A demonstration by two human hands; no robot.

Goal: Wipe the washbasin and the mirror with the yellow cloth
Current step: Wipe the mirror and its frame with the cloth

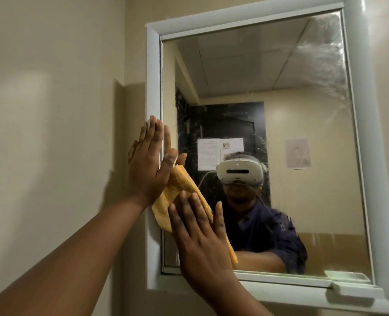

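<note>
Head view: the right hand (202,233) presses the yellow cloth (179,197) flat against the mirror (280,110) near its lower left corner, fingers straight and slightly spread, hiding much of the cloth. The left hand (146,165) lies flat on the white frame (153,76), fingers straight and together. The washbasin is out of frame.

One head-worn camera is giving the only view. It is looking forward and tilted upward at a wall-mounted mirror (268,137), standing close to it and a little left of its middle, so the white frame (153,87) is leaning and widening toward the lower right. The wide lens is bending the frame's edges. Both forearms are reaching up into the picture from the bottom edge. The mirror is facing back at the camera, and the headset (239,171) carrying it is showing in the reflection, just below the glass's middle.
</note>
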